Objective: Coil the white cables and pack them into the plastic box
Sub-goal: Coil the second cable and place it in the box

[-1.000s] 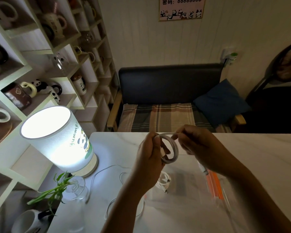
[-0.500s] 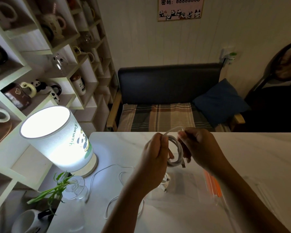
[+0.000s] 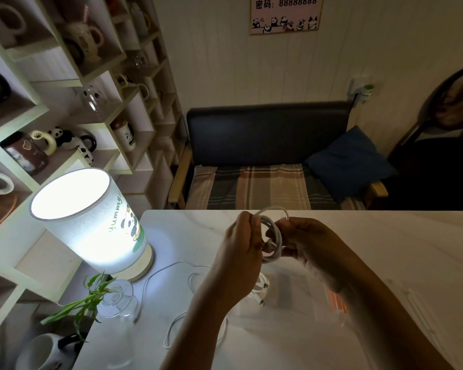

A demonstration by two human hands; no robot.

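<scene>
- Head view: the left hand [image 3: 242, 252] gripped one side of a small coiled white cable [image 3: 272, 240], held above the table [image 3: 401, 252], well clear of its far edge.
- The right hand [image 3: 309, 245] pinched the loose end loop at the coil's top, fingers curled round it.
- Judged step: finishing the coil, tucking or wrapping the tail so it holds.
- The next move likely called for lowering the bundle into the clear plastic box [image 3: 300, 295], which lay just below the hands; its walls were hard to make out.
- Another coiled cable [image 3: 261, 285] seemed already inside; a loose white cable [image 3: 179, 295] lay sprawled to the left, uncoiled.
- Room: open tabletop lay to the right; the lit lamp [image 3: 91, 222] and glass vase [image 3: 118, 300] crowded the left edge.
</scene>
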